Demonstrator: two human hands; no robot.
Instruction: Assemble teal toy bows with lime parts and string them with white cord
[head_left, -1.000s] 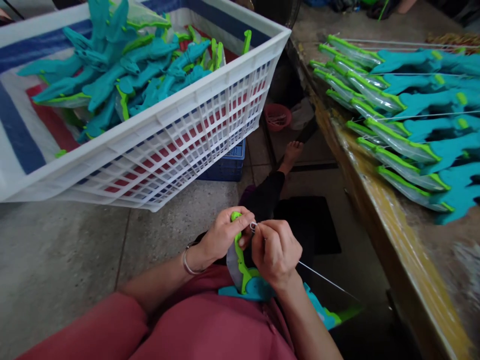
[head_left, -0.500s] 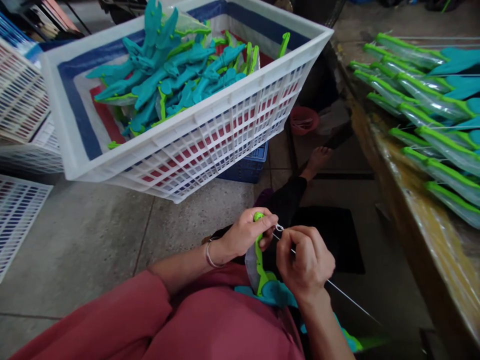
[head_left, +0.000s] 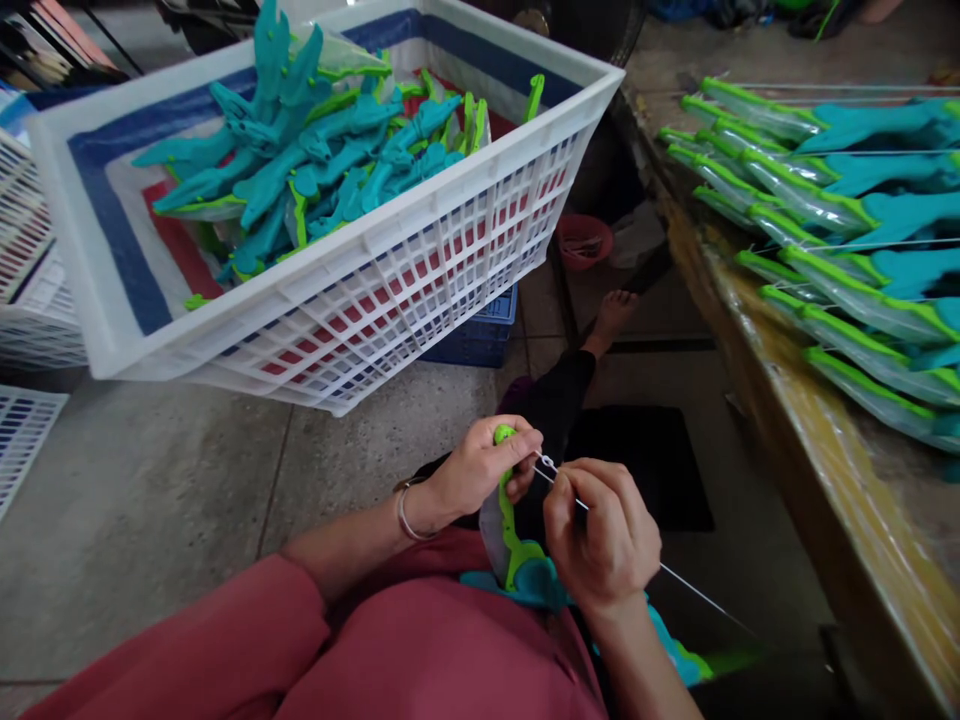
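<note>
Low in front of my body, my left hand (head_left: 480, 462) grips the tip of a green and teal plastic piece (head_left: 517, 548) with a clear film part along its side. A thin white string (head_left: 701, 592) runs from that tip, with a small loop or knot between my two hands. My right hand (head_left: 604, 530) is closed, pinching the string close to the loop. Beyond my right hand the string stretches down to the right. The plastic piece's teal lower part rests against my lap, partly hidden behind my right hand and forearm.
A white crate (head_left: 345, 330) ahead holds many similar teal and green pieces (head_left: 322, 150). More strung pieces (head_left: 832, 220) lie in a row on the table (head_left: 795, 420) at right. A blue crate (head_left: 472, 330) and a red basin (head_left: 583, 242) stand on the floor.
The view has shifted slightly, so the crate sits farther left. The loop in the string looks smaller and tighter, while both hands keep their hold.
</note>
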